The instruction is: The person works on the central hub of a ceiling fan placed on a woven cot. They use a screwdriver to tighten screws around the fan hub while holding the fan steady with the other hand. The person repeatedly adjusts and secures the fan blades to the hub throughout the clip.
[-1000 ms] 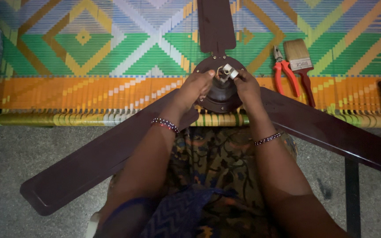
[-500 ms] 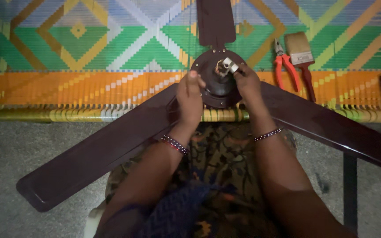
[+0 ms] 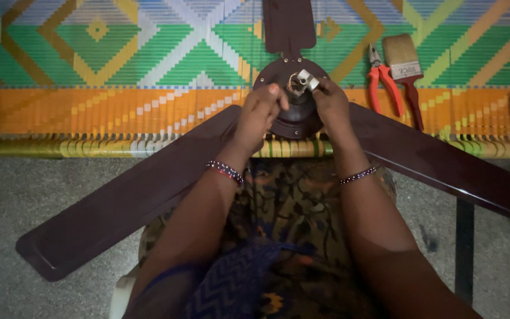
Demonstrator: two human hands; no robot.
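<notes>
A dark ceiling fan hub (image 3: 290,112) rests on a woven cot (image 3: 119,71); left hand (image 3: 258,115) steadies it, right hand (image 3: 329,103) pinches the metal shaft fitting (image 3: 302,80); overhanging blades could tip it.

Top fan blade (image 3: 289,23) cut off; right blade (image 3: 444,162) cut off too.

A woven cot (image 3: 119,71) with bright green, orange and white patterns filled the upper frame. On it lay a brown ceiling fan (image 3: 293,115) at centre, with red-handled pliers (image 3: 383,80) and a paintbrush (image 3: 405,65) at upper right.
</notes>
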